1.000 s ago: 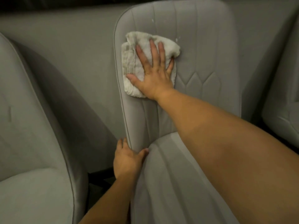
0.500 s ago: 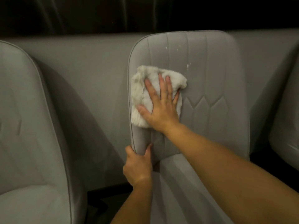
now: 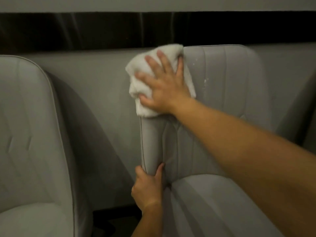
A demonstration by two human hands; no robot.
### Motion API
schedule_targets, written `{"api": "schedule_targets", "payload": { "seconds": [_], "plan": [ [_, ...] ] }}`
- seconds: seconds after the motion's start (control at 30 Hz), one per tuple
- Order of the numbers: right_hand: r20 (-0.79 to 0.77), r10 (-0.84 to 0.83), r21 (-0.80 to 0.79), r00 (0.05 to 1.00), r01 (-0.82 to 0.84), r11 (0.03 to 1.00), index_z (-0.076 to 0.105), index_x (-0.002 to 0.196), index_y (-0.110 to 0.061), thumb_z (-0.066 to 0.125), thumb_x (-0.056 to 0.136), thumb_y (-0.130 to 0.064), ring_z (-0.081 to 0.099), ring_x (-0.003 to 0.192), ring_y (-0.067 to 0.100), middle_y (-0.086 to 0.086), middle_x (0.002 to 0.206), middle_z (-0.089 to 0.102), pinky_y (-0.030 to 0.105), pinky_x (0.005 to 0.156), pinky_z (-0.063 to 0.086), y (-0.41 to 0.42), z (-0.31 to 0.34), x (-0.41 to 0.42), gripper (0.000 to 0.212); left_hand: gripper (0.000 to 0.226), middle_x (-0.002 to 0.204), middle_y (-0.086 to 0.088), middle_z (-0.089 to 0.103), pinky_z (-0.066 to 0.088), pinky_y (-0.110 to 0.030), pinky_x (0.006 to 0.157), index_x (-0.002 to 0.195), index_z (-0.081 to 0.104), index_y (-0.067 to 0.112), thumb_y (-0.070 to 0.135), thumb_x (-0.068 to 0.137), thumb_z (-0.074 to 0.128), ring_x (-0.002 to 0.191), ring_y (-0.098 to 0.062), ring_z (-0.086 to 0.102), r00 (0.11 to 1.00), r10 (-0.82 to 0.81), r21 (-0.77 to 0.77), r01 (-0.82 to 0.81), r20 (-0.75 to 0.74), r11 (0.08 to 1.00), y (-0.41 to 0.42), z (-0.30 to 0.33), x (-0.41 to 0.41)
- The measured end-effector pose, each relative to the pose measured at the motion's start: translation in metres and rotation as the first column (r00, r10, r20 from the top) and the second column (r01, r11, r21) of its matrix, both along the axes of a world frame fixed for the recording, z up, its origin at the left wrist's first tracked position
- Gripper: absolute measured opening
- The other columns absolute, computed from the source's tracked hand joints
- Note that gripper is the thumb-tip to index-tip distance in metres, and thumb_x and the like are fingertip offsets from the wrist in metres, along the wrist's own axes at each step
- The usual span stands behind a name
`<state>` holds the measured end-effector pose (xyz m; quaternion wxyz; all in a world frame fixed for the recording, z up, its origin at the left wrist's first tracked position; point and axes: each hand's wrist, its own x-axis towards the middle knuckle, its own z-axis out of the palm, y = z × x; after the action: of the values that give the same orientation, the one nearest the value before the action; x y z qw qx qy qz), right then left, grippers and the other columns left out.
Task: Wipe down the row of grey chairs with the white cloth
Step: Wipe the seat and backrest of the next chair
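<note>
At the upper left corner of the middle chair's [image 3: 222, 103] backrest, our right hand [image 3: 164, 86] presses the white cloth [image 3: 136, 71] with fingers spread flat, while our left hand [image 3: 147, 187] grips the backrest's lower edge. We judge this chair mid-wipe. Next we should sweep across the speckled panels, then move to the neighbouring chair [image 3: 29, 134].

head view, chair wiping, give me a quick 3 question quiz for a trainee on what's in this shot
1. True or false: the right hand presses the white cloth with spread fingers on the upper left corner of the chair backrest.
2. What does the left hand grip?
A. the cloth
B. the backrest's lower left edge
C. the neighbouring chair
3. Fill in: pale specks show on the backrest to the ____ of the cloth.

Key: 1 true; 2 B; 3 right
</note>
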<state>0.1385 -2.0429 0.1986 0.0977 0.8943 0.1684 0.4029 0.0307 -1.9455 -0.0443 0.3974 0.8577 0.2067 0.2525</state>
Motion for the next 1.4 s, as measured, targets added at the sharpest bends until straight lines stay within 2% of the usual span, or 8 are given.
{"api": "schedule_targets", "payload": {
  "seconds": [0.13,0.3,0.6,0.8,1.03,1.13,1.27,1.4],
  "plan": [
    [-0.023,-0.047,0.070,0.999,0.049,0.996,0.034,0.149,-0.047,0.030,0.085,-0.074,0.003,0.155,0.035,0.003,0.167,0.017,0.076,0.111,-0.007,-0.009,0.040,0.014,0.070,0.066,0.059,0.002,0.045,0.031,-0.033,0.055,0.078,0.025,0.027,0.087,0.062,0.050,0.064,-0.037,0.061,1.000,-0.011,-0.011,0.011,0.008,1.000,-0.001,0.002,-0.004],
    [0.033,-0.021,0.087,0.999,0.018,0.996,0.026,0.157,-0.046,0.028,0.093,-0.072,-0.007,0.156,0.035,0.006,0.171,0.002,0.074,0.114,-0.003,-0.011,0.013,0.002,0.069,0.071,0.068,-0.017,0.062,0.033,-0.035,0.055,0.083,0.036,0.018,0.084,0.062,0.048,0.063,-0.041,0.062,0.999,-0.028,0.000,0.028,0.031,1.000,-0.003,0.006,-0.006],
    [0.089,-0.003,-0.279,0.996,0.028,0.960,0.017,0.160,-0.045,0.035,0.098,-0.068,-0.001,0.155,0.042,0.012,0.171,0.005,0.080,0.111,0.002,-0.130,0.009,-0.013,0.069,0.074,0.076,-0.026,0.065,0.037,-0.039,0.059,0.085,0.037,0.018,0.083,0.057,0.056,0.071,-0.046,0.065,0.998,-0.038,-0.060,0.035,-0.051,0.998,-0.003,0.001,-0.002],
    [0.036,-0.288,0.026,0.957,0.287,0.957,0.014,0.158,-0.048,0.030,0.091,-0.074,-0.010,0.156,0.033,0.005,0.171,-0.004,0.079,0.112,0.005,-0.205,-0.005,-0.035,0.074,0.082,0.092,-0.024,0.069,0.049,-0.045,0.068,0.119,0.050,0.020,0.070,0.059,0.074,0.079,-0.046,0.066,0.997,-0.033,-0.115,0.025,-0.069,0.993,-0.006,0.005,-0.006],
    [0.002,-0.334,0.534,0.943,0.281,0.798,0.015,0.159,-0.044,0.032,0.090,-0.075,-0.011,0.154,0.038,0.008,0.170,-0.002,0.076,0.113,-0.002,-0.116,-0.012,-0.013,0.077,0.092,0.124,-0.019,0.061,0.050,-0.051,0.073,0.148,0.036,0.024,0.060,0.072,0.072,0.091,-0.047,0.063,0.992,-0.127,-0.061,0.128,0.029,0.990,-0.005,0.013,-0.016],
    [0.027,-0.203,0.428,0.979,0.172,0.887,0.015,0.160,-0.044,0.034,0.091,-0.074,-0.011,0.154,0.038,0.009,0.171,-0.003,0.076,0.112,-0.002,-0.081,-0.016,-0.010,0.078,0.091,0.123,-0.020,0.058,0.050,-0.052,0.070,0.151,0.029,0.024,0.064,0.076,0.061,0.086,-0.048,0.063,0.989,-0.150,-0.029,0.150,0.017,0.988,-0.006,0.014,-0.017],
    [0.070,0.085,0.043,0.994,-0.088,0.995,0.022,0.160,-0.041,0.037,0.093,-0.071,-0.004,0.155,0.039,0.011,0.171,0.006,0.078,0.112,0.003,-0.035,-0.021,-0.010,0.075,0.086,0.120,-0.017,0.058,0.052,-0.048,0.059,0.148,0.027,0.025,0.067,0.079,0.054,0.077,-0.045,0.064,0.976,-0.183,0.012,0.183,0.118,0.983,-0.005,0.007,-0.017],
    [0.111,0.171,-0.168,0.979,-0.151,0.974,0.031,0.157,-0.043,0.039,0.092,-0.071,-0.001,0.155,0.042,0.009,0.171,0.011,0.077,0.112,-0.002,-0.017,-0.024,-0.009,0.071,0.076,0.130,0.006,0.043,0.043,-0.029,0.077,0.149,0.014,0.039,0.073,0.087,0.040,0.099,-0.024,0.061,0.959,-0.229,0.014,0.230,0.170,0.973,0.000,-0.008,-0.012]
  ]
}}
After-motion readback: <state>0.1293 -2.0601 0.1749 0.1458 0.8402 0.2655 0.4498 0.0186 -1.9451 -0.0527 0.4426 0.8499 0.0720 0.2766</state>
